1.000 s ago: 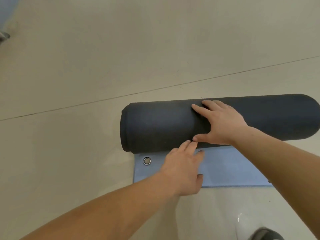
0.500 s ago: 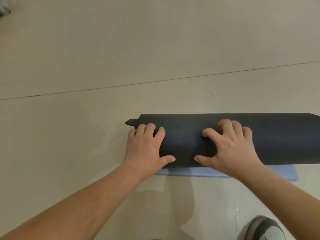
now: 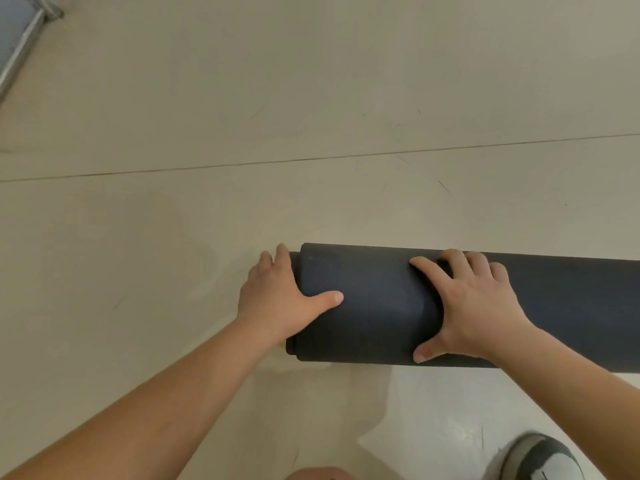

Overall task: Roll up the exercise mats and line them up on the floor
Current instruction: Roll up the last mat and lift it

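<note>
The rolled mat (image 3: pixel 374 306), dark and fully wound, is laid across the floor (image 3: pixel 311 98), its right part cut off by the frame edge. The left hand (image 3: pixel 277 299) is pressed against the roll's left end, fingers straight, thumb laid over the top. The right hand (image 3: pixel 474 306) is spread over the roll, fingers curled round its far side, thumb set on the near side.

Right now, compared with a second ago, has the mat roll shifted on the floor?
Yes. The mat roll has rolled toward the person, away from the floor seam, and the blue flap that lay in front of it no longer shows.
</note>
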`<act>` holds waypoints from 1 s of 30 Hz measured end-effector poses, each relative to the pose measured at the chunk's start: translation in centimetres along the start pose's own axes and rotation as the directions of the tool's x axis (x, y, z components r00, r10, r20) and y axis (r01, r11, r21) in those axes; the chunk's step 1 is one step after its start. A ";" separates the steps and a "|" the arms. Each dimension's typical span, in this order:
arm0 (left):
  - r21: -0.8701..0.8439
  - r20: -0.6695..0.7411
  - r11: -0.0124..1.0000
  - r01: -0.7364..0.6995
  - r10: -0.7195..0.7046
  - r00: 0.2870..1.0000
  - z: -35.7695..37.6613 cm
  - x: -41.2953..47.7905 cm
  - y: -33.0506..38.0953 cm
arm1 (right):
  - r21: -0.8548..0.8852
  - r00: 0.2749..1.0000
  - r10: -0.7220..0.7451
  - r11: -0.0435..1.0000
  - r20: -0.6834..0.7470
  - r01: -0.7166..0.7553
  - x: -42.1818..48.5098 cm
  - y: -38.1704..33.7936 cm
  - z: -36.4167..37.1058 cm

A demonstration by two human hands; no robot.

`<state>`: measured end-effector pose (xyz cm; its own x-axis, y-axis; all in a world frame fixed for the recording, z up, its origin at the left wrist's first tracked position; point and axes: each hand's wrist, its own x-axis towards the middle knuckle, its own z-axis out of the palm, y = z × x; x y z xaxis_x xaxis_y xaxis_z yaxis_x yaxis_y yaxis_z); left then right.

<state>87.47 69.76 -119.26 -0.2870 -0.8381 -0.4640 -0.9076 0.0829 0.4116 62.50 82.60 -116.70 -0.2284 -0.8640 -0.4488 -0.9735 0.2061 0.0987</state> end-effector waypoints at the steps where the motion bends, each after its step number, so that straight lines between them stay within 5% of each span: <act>1: -0.144 0.044 0.988 0.050 -0.044 0.998 0.1 0.4 -0.1 | 0.004 1.000 -0.007 1.000 0.004 0.007 0.1 -0.1 -0.1; 14: -0.243 -0.110 0.970 0.004 -0.032 0.993 3.6 -3.0 1.5 | 0.049 0.984 -0.174 0.984 0.022 0.173 2.3 -0.1 0.0; 20: -0.371 -0.011 0.928 0.026 -0.032 0.999 3.3 -2.7 1.3 | 0.078 0.984 -0.166 0.984 0.068 0.160 1.6 0.6 0.3; 25: -0.180 0.113 0.984 0.004 0.016 0.993 2.5 -2.5 1.1 | 0.079 0.969 -0.050 0.996 0.241 0.031 2.2 4.6 -1.3; 30: 0.060 0.157 0.998 -0.010 0.001 0.988 2.4 -2.4 1.4 | 0.087 0.987 -0.053 0.995 0.154 0.040 0.6 5.7 0.1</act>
<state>86.11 73.16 -119.45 -0.3324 -0.7428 -0.5811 -0.9213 0.1239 0.3685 56.84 83.26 -116.54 -0.1723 -0.7924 -0.5851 -0.9776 0.2103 0.0030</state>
